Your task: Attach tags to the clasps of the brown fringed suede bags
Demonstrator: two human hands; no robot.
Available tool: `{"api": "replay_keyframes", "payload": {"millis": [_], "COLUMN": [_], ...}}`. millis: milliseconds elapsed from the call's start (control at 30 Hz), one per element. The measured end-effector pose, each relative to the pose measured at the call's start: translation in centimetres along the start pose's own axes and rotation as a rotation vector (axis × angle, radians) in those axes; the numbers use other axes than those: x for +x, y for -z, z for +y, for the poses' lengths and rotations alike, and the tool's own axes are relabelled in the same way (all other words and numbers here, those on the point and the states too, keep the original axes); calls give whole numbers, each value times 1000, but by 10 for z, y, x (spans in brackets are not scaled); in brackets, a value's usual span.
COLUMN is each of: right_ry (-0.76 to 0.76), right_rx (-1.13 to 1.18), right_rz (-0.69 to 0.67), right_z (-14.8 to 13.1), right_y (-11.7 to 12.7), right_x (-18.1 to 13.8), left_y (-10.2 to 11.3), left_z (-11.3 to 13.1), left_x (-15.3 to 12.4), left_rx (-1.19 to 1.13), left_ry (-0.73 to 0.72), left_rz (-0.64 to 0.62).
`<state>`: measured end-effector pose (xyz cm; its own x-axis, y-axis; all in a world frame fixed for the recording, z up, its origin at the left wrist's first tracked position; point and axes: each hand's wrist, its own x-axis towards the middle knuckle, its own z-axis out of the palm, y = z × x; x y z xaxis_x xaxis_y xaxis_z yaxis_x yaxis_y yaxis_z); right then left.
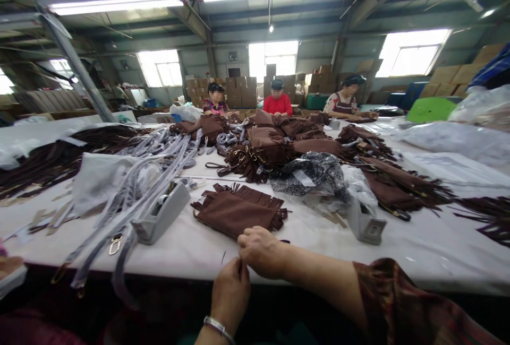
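Observation:
A brown fringed bag (239, 209) lies flat on the white table in front of me, its fringe spread toward the far and right sides. My right hand (261, 252) is closed at the bag's near edge, knuckles up, overlapping that edge. Just below and touching it, my left hand (231, 284) is closed in a pinch, with a metal bangle (218, 329) on the wrist. What the fingertips hold is hidden between the two hands. A short dark tip (285, 241) pokes out beyond my right hand.
Grey tape dispensers (161, 217) (364, 220) flank the bag. Plastic-wrapped straps (135, 191) with metal clips hang over the left front edge. Brown fringed bags (266, 143) are heaped behind, near a crumpled plastic bag (314, 175). Three people (277, 103) sit across the table.

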<state>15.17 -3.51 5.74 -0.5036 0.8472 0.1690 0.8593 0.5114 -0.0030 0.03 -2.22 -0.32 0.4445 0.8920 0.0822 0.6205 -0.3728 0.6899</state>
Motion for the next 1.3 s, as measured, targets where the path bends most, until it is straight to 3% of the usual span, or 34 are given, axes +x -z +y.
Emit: {"api": "replay_keyframes", "payload": {"millis": [100,200,267,367,467,567,733,833,1000,1133,1300], "right_ry": [-137,-252,-253,-170,-99,-153,-30,12,-79,-82,-44], "right_rx": [54,155,215,264,354,376,144,66,19,57,92], "right_rz": [123,282,377,443,479,488,213,173,341,342,213], "right_z": [-5,-9,-10,-11,-5,7,16,10,0,4,11], "right_y": [-21,-46,-58,-64,-55,-38,-22,-32,-62,-70,-68], "right_x": [-15,-30,-40,-54,-61,-55,-30,-22,-22,-31,-33], "left_y": [-1,-4,-2,4,8,8,7,8,12,9,-6], "left_z": [6,14,19,21,19,16,17,20,21,11,1], "left_x": [6,10,13,16,14,10,7,8,10,11,7], "left_rx": [-244,-736,-1045,-1251,-1221,-1093,-1018,-1162,-1520,-1498,-1206], "left_ry": [151,507,725,878,861,767,731,885,1115,1117,973], "left_rz": [-45,-190,-261,-294,-306,-296,-297,-302,-368,-446,-553]}}
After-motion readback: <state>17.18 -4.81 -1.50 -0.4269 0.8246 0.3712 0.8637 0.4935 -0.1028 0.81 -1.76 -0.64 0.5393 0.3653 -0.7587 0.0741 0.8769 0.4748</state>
